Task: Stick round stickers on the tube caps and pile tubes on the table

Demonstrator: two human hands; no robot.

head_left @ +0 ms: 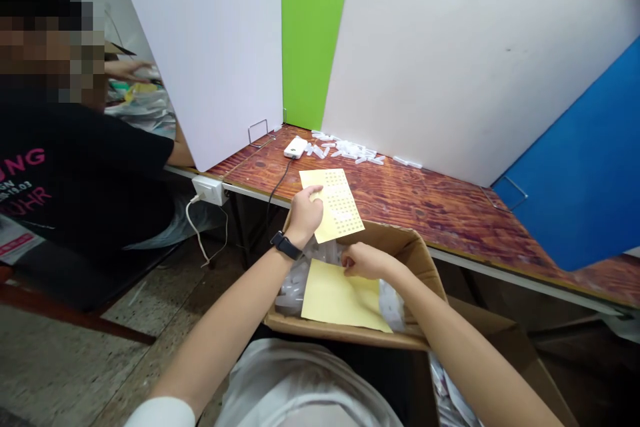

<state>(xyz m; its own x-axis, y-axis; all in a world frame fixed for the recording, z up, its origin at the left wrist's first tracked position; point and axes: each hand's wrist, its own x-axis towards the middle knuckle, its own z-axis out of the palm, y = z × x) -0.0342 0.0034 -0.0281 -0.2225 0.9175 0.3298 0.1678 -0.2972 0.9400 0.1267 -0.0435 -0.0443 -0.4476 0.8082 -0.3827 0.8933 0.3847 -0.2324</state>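
i'm pinching a yellow sheet (334, 203) of tiny printed dots in my left hand (305, 217), my fingers closed on its edge, and i'm holding it tilted above the open cardboard box (415, 260). my right hand (365, 261) is lying on a second yellow sheet (340, 300) inside the box, with its fingers lightly curled at the top edge (i can't tell whether they're gripping or only touching). that lower sheet is resting on clear plastic bags (295, 287) of small white pieces.

a slack pinch could send the upper sheet dropping into the box and creasing. the bags look slippery, so the lower sheet could slide and fold against the box wall. my watch (286, 245) is sitting close enough to the upper sheet to snag it. farther out, loose white plastic pieces (345, 150) are lying on the wood-patterned table (430, 207) beside a small white device (295, 147), and a stray elbow could scatter them. its cable (277, 193) is trailing over the table edge, where a knee could catch it. on my left, a co-worker (85, 173) in a black t-shirt is working behind a white divider board (200, 47).
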